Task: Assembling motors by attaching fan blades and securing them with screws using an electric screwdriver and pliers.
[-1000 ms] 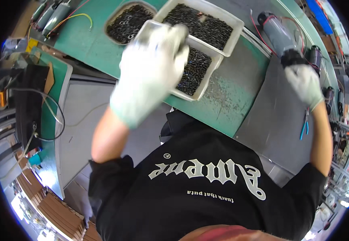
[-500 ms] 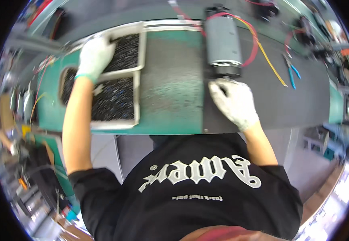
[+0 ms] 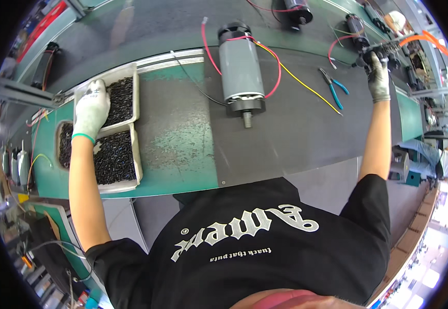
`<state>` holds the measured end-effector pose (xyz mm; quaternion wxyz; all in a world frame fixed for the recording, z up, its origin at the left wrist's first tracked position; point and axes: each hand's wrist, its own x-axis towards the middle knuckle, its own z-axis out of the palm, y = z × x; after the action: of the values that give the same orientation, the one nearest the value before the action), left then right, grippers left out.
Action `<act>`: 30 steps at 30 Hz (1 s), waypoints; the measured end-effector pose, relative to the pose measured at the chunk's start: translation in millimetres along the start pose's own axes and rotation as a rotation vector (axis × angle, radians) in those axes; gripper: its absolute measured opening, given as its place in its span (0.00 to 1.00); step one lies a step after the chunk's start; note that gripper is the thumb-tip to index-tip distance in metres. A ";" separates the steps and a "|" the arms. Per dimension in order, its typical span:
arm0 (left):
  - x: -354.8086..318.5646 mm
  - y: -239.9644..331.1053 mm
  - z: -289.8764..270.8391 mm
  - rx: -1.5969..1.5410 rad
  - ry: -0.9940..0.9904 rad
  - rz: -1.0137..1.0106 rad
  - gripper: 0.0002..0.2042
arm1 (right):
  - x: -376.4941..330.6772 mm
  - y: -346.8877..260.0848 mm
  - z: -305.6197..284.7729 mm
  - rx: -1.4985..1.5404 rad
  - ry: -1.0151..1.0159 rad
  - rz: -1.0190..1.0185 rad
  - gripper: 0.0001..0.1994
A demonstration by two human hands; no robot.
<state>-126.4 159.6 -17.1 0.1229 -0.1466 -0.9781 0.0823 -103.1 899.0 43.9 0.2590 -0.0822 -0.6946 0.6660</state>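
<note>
My left hand (image 3: 91,109), in a white glove, lies palm down in the far white tray (image 3: 131,77) of small black screws (image 3: 120,100), its fingers dug into the pile; whether it holds any is hidden. My right hand (image 3: 378,76), in a grey glove, is stretched far to the right and closed around a black tool (image 3: 374,50) with an orange cable. Between the hands a grey cylindrical motor (image 3: 240,69) lies on the dark mat (image 3: 296,129), shaft toward me, with red and yellow wires trailing from it.
A second white tray (image 3: 137,159) of black screws sits nearer me, and a dark oval bowl (image 3: 64,144) of screws to its left. Blue-handled pliers (image 3: 333,88) lie right of the motor. More motors (image 3: 297,10) rest at the back of the green bench (image 3: 182,154).
My right hand has left the motor's shaft end and reached out to the far right, onto the black tool. My left hand stays in the far screw tray.
</note>
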 end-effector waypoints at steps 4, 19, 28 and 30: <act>-12.1 -8.7 0.5 -0.031 0.072 -0.019 0.11 | 51.1 12.0 -31.2 -0.396 -0.417 0.103 0.17; -28.5 82.9 -75.5 -2.143 0.262 -0.117 0.10 | -164.7 -69.6 144.7 0.833 -0.693 -0.056 0.26; -50.9 230.7 -102.8 -3.065 -0.058 -0.092 0.14 | -185.7 -115.4 167.6 0.684 -0.452 0.026 0.22; -50.8 248.1 -99.8 -3.046 -0.144 -0.043 0.12 | -197.3 -110.2 183.4 0.694 -0.458 0.034 0.21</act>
<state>13.3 390.5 18.4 -0.1856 -0.1116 -0.1348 -0.9669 4.5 635.6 105.0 0.0989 0.1487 -0.4672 0.8659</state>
